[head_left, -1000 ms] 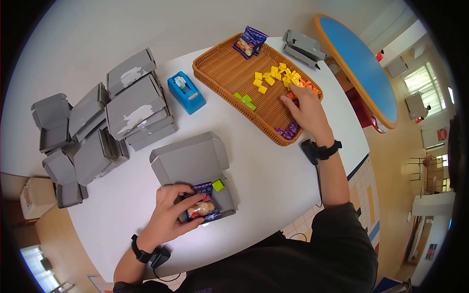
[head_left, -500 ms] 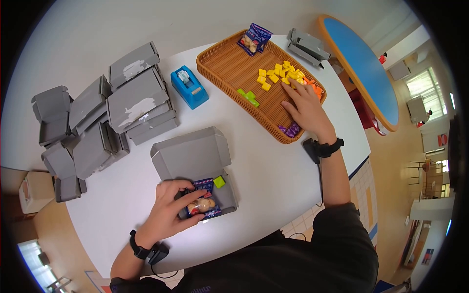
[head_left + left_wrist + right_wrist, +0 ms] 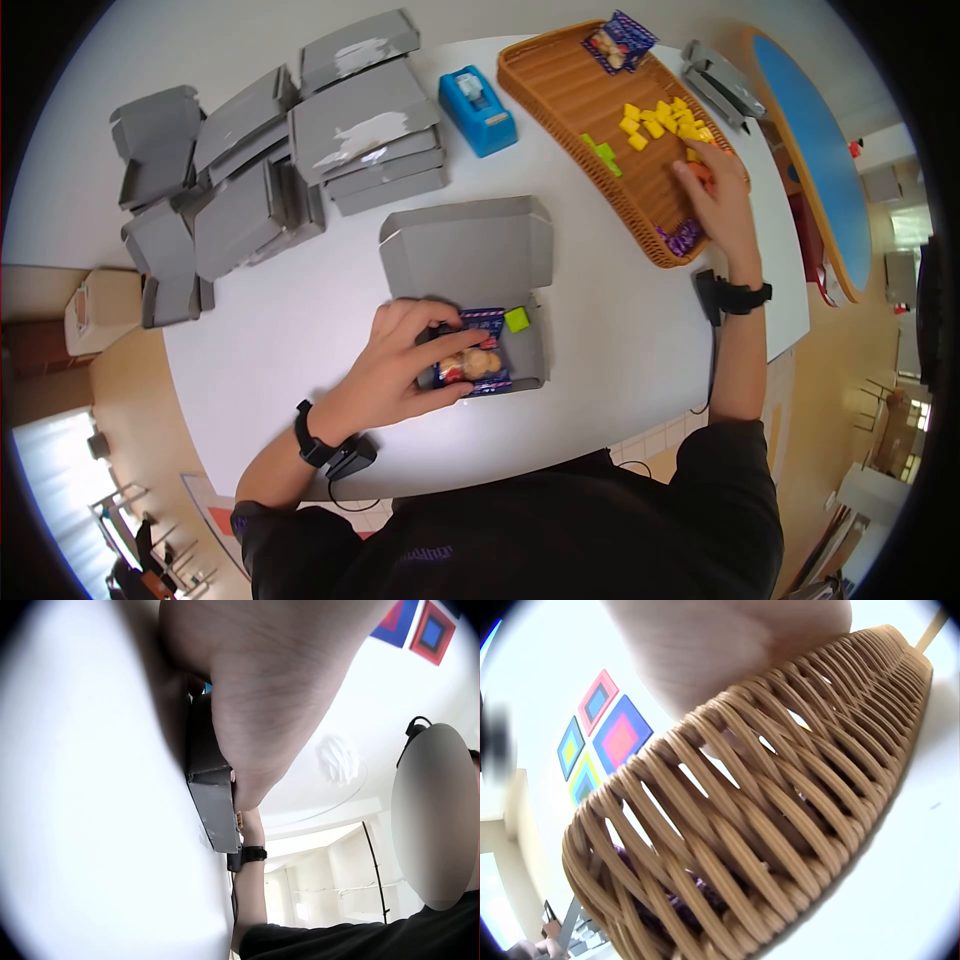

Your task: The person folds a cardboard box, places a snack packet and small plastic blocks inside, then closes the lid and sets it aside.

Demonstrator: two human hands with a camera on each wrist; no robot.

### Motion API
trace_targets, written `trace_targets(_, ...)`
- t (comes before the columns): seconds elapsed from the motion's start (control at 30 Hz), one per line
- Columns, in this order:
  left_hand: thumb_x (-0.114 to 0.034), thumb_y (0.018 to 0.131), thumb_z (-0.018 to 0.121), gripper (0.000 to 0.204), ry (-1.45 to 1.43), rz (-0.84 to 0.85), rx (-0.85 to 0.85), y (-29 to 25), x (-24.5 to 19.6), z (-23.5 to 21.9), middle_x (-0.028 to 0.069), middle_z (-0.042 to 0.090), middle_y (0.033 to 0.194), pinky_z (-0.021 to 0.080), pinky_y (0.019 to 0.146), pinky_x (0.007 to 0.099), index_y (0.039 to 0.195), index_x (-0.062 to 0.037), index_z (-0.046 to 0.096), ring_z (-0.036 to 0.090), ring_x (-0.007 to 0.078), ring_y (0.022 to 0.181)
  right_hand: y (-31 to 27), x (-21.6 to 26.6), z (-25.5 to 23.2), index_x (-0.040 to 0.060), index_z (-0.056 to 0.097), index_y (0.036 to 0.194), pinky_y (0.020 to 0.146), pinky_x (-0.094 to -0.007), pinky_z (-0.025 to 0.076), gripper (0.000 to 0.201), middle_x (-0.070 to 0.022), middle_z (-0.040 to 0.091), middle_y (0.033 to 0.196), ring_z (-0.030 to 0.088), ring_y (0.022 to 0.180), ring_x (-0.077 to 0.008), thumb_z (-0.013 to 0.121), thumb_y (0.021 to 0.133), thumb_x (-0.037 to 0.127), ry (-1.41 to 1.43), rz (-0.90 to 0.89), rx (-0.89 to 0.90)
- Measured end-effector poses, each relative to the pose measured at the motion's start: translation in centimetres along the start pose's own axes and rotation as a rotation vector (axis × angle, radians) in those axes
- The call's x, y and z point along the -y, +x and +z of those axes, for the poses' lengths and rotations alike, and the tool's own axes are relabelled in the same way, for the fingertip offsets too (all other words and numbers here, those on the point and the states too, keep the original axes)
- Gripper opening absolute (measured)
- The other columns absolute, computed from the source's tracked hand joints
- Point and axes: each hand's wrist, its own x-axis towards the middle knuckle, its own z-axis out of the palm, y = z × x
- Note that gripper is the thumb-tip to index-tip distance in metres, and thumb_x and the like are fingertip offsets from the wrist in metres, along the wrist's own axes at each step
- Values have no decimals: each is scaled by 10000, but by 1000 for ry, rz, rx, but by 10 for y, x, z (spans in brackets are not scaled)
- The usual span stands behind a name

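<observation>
My left hand [image 3: 395, 365] grips a blue snack packet [image 3: 470, 365] with a clear window showing round, pale pieces. Its index finger crosses the packet, and its thumb lies along the near edge. The packet lies in an open grey cardboard box [image 3: 465, 250], beside one small green square piece [image 3: 516, 320]. My right hand [image 3: 725, 205] reaches into a wicker basket [image 3: 560, 130], its thumb and fingers spread around orange pieces [image 3: 700, 172]. Beyond its fingertips are several yellow square pieces [image 3: 660, 120]. Purple-wrapped pieces [image 3: 682, 238] sit in the basket's near corner, and green pieces [image 3: 602, 153] along its left side.
Stacked grey boxes [image 3: 365, 130] and several open ones [image 3: 160, 150] occupy the left and back. A blue tape dispenser [image 3: 480, 115] stands between boxes and basket. More blue packets [image 3: 618, 42] lie at the basket's far end, with another grey box [image 3: 720, 80] beyond its right side.
The head view has shifted, so the tabletop sits higher and further right. My right hand has moved from over the yellow pieces toward the orange ones. The left hand has stayed on the packet.
</observation>
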Motion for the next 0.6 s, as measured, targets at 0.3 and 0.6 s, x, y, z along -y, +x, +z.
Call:
trace_targets(0.3, -323, 821, 931, 586, -14, 26, -18, -1, 4, 2, 55, 587, 1307, 363, 1080, 423, 1370, -181, 784, 534, 278, 1234, -44, 149, -49, 59, 704, 1093, 803, -301, 519, 147, -55, 712, 1038, 654, 871, -176, 762, 965, 17, 756, -58, 490)
trace_targets(0.6, -321, 817, 930, 591, -11, 13, -18, -1, 4, 2, 63, 590, 1322, 368, 1079, 424, 1373, -181, 786, 539, 280, 1242, -68, 198, -21, 103, 732, 1069, 871, -396, 559, 213, -64, 669, 1072, 641, 984, -284, 831, 884, 65, 591, -541, 567)
